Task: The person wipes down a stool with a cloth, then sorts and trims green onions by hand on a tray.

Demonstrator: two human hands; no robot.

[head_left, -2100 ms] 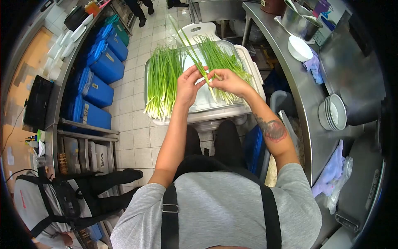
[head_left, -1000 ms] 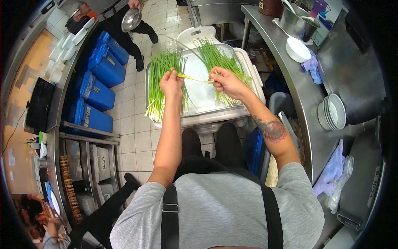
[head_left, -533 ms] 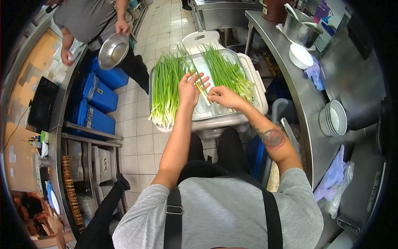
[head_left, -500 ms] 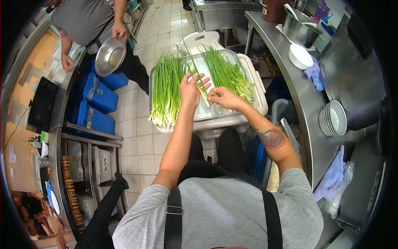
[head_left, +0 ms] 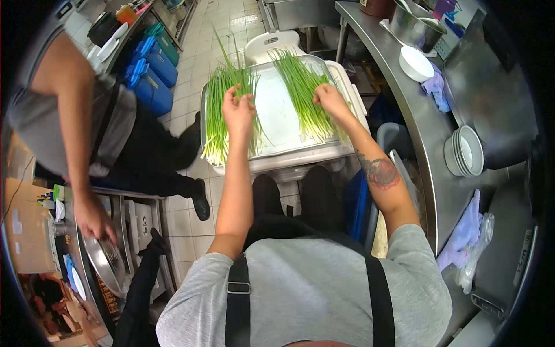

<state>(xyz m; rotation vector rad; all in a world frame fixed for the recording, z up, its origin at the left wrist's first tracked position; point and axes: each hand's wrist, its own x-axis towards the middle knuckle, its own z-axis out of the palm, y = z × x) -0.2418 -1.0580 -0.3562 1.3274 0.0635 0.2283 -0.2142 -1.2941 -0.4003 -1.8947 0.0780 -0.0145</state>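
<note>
A metal tray (head_left: 277, 110) on a white tub holds two bunches of green onions. Over the left bunch (head_left: 216, 130) is my left hand (head_left: 238, 109), its fingers curled around green stalks that rise past it. My right hand (head_left: 329, 99) is at the right bunch (head_left: 298, 95), fingers pinched at its right side; whatever they hold is too small to name. Between the bunches the tray's pale bottom shows.
At the left a person (head_left: 75, 110) holds a metal bowl (head_left: 105, 263). Blue bins (head_left: 151, 87) stand behind that person. A steel counter (head_left: 413, 110) on my right bears a white bowl (head_left: 415, 63), stacked bowls (head_left: 464, 151) and a purple cloth (head_left: 462, 231).
My hands have moved apart, the left to the left bunch, the right to the right bunch. The person with the bowl has come nearer along the left side.
</note>
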